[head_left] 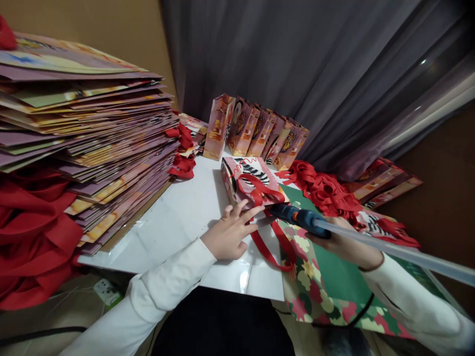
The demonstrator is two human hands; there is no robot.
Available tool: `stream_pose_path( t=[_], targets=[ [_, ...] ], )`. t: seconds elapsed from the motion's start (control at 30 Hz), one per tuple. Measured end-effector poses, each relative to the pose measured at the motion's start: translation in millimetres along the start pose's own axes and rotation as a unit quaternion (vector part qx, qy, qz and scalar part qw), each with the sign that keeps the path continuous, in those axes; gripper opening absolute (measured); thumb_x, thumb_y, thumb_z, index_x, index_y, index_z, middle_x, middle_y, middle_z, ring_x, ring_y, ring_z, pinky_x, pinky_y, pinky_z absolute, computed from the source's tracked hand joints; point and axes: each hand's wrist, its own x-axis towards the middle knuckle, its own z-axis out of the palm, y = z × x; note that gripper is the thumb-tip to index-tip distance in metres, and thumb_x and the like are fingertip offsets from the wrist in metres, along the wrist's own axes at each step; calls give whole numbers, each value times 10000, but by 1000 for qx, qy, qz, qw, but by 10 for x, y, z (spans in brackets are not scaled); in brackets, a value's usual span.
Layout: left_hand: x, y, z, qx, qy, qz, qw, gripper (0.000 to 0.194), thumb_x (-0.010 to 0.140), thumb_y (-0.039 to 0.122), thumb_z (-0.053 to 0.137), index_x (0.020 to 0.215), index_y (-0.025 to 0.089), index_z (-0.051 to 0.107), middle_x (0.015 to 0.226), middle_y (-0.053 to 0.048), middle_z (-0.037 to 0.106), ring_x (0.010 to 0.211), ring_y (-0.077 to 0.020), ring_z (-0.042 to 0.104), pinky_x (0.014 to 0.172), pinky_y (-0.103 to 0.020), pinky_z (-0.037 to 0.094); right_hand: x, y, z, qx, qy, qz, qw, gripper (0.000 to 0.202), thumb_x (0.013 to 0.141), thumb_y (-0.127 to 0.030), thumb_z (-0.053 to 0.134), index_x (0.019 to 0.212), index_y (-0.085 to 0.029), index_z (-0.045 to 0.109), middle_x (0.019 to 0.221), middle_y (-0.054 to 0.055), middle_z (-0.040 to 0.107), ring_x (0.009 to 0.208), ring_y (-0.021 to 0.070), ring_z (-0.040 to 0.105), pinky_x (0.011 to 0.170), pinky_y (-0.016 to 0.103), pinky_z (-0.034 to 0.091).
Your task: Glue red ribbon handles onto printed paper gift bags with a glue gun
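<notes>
Working at one printed bag (254, 169), lying on its side just beyond the left hand (229, 232) on the white tabletop (196, 198).

Left hand: palm down, fingers spread, tips at the bag's near edge by the ribbon; how hard they press, cannot tell. Right hand (339, 243): wrapped round the grip of a blue-black glue gun (300, 220), its nozzle end pointing left, just beside the left fingertips. Clear glue stick (393, 247) runs back from the gun, over the right wrist. Trigger finger hidden.

Progress, as judged: this bag is partway. Shaped: its sides have depth. One red ribbon loop (265, 185) lies across its upper face; a second red ribbon (272, 249) hangs from the near edge and curls round between the hands. Whether either is bonded, cannot tell. The second looks the less settled.

Well beyond the left hand: a row of upright bags (256, 131), shaped and standing; handles too small to judge. To its left: a tall stack of flat printed bags (126, 133), by far the larger share, apparently unopened. Ribbon in plenty: a heap (319, 190) beyond the right hand, a nearer pile (33, 237) far left of the left hand. Much seems left.
</notes>
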Motion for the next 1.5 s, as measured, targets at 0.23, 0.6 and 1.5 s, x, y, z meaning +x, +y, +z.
stream_pose_path(
  t=[0.23, 0.6, 1.5],
  targets=[
    [-9, -10, 17, -9, 6, 6, 1000, 433, 721, 216, 548, 1147, 217, 627, 1615, -29, 209, 1407, -412, 196, 1013, -570, 313, 136, 9, -87, -2, 1, -42, 999, 277, 784, -449, 587, 839, -182, 633, 658, 21, 633, 545, 174, 579, 468, 251, 428],
    [-12, 8, 26, -28, 4, 6, 1000, 501, 711, 229, 583, 1210, 230, 616, 1625, -15, 157, 1428, -409, 133, 1059, -563, 294, 256, -267, -70, -162, -9, -7, 987, 94, 728, -249, 600, 777, -210, 671, 620, 46, 661, 495, 198, 602, 463, 270, 426],
    [-17, 3, 10, -29, 13, 6, 999, 504, 696, 210, 561, 1196, 227, 618, 1612, -25, 208, 1421, -417, 146, 1026, -565, 308, -275, 159, -243, 177, 26, 138, 974, 529, 656, -672, 714, 942, -227, 727, 966, 71, 762, 911, 308, 701, 794, 377, 599]
  ],
)
